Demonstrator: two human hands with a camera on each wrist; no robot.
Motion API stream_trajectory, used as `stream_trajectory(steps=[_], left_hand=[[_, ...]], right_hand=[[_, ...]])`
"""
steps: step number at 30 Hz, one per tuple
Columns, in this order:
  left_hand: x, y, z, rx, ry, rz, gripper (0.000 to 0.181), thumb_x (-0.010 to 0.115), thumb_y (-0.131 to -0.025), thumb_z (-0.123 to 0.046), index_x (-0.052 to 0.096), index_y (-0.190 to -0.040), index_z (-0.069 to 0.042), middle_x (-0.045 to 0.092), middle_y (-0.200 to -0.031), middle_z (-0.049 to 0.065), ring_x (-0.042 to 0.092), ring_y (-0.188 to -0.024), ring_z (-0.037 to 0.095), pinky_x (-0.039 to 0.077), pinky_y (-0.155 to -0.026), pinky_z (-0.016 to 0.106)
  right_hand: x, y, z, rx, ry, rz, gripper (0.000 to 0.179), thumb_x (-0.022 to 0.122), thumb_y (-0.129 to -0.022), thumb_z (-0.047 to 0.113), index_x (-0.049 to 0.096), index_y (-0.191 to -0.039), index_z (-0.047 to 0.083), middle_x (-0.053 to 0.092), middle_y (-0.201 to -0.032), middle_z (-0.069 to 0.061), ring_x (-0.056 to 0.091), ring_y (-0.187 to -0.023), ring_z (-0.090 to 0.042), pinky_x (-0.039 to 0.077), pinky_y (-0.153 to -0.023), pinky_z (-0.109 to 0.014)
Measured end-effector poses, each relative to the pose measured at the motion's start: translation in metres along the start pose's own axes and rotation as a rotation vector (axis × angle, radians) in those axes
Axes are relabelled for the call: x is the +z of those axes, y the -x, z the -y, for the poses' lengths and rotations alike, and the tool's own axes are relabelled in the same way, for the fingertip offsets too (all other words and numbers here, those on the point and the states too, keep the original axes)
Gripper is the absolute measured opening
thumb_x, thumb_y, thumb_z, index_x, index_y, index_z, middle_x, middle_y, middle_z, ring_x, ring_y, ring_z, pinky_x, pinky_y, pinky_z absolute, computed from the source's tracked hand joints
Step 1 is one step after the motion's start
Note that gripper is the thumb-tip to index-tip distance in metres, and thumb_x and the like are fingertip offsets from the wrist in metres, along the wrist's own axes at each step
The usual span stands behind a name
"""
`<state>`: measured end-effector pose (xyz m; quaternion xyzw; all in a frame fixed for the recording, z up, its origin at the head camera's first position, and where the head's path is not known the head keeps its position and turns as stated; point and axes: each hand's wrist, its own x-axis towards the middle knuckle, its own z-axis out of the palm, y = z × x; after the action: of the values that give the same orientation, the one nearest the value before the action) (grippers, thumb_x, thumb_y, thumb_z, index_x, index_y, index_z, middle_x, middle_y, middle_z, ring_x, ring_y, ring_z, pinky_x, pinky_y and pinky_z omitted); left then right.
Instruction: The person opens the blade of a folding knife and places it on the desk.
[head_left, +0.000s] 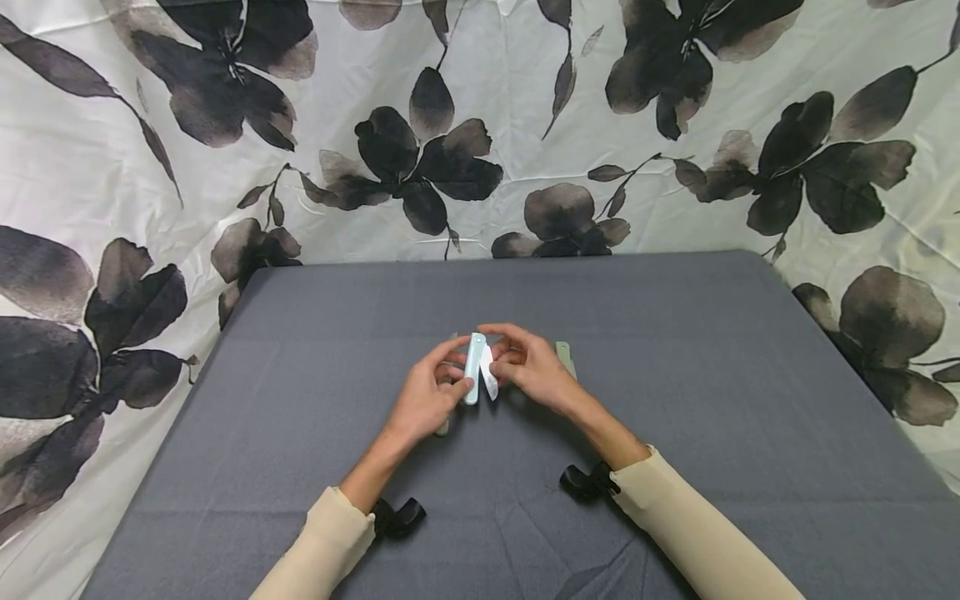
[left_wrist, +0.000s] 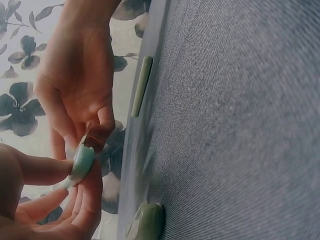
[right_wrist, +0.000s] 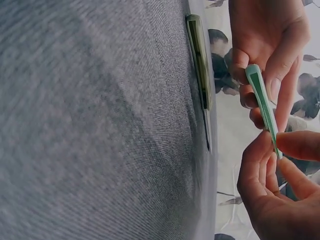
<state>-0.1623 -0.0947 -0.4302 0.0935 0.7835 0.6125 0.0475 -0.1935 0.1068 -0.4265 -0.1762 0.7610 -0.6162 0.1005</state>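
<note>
A folding knife (head_left: 473, 368) with a pale mint-green handle is held up over the table, its silver blade (head_left: 488, 373) partly swung out at a narrow angle. My left hand (head_left: 427, 397) grips the handle between thumb and fingers. The fingers of my right hand (head_left: 531, 367) pinch at the blade, close to the handle's far end. In the left wrist view the mint handle (left_wrist: 83, 162) sits between both hands' fingers. The right wrist view shows the slotted edge of the handle (right_wrist: 262, 97).
An olive-green knife (right_wrist: 200, 65) with its blade out lies on the grey cloth-covered table (head_left: 300, 350), partly hidden by my left hand in the head view. Another olive-green handle (head_left: 564, 356) lies behind my right hand. A floral curtain (head_left: 510, 167) hangs behind the table.
</note>
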Motion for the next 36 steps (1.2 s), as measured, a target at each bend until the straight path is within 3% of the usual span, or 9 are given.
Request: stream_trajectory(steps=[8, 14, 27, 36], left_hand=[[0.0021, -0.0029, -0.0006, 0.006, 0.048, -0.066, 0.065, 0.070, -0.091, 0.006, 0.055, -0.150, -0.016, 0.066, -0.127, 0.018, 0.069, -0.100, 0.024, 0.054, -0.076, 0.020], [0.0031, -0.0039, -0.0014, 0.013, 0.053, -0.077, 0.064, 0.071, -0.090, 0.006, 0.056, -0.149, -0.015, 0.066, -0.125, 0.018, 0.069, -0.099, 0.025, 0.054, -0.074, 0.019], [0.0003, -0.0034, 0.0001, 0.009, 0.039, -0.046, 0.064, 0.071, -0.091, 0.005, 0.056, -0.149, -0.016, 0.064, -0.126, 0.018, 0.069, -0.098, 0.023, 0.053, -0.072, 0.020], [-0.0022, -0.0011, 0.0039, -0.001, -0.002, -0.026, 0.063, 0.071, -0.090, 0.005, 0.057, -0.149, -0.014, 0.066, -0.123, 0.018, 0.069, -0.097, 0.022, 0.052, -0.072, 0.020]], right_hand=[[0.0014, 0.0013, 0.0042, 0.029, 0.000, -0.017, 0.052, 0.065, -0.095, -0.006, 0.051, -0.144, 0.000, 0.067, -0.108, -0.026, 0.069, -0.082, -0.012, 0.059, -0.073, -0.031], [0.0018, 0.0010, 0.0027, 0.022, -0.012, -0.038, 0.046, 0.065, -0.093, -0.008, 0.056, -0.137, -0.001, 0.069, -0.106, -0.024, 0.070, -0.084, -0.015, 0.058, -0.073, -0.029], [-0.0022, 0.0003, -0.0015, 0.018, 0.008, -0.037, 0.043, 0.068, -0.093, -0.007, 0.060, -0.135, -0.005, 0.068, -0.109, -0.031, 0.068, -0.079, -0.012, 0.059, -0.072, -0.033], [-0.0041, 0.0052, -0.0031, 0.035, 0.040, -0.024, 0.040, 0.068, -0.094, -0.003, 0.063, -0.134, -0.002, 0.071, -0.107, -0.027, 0.069, -0.078, -0.016, 0.060, -0.074, -0.041]])
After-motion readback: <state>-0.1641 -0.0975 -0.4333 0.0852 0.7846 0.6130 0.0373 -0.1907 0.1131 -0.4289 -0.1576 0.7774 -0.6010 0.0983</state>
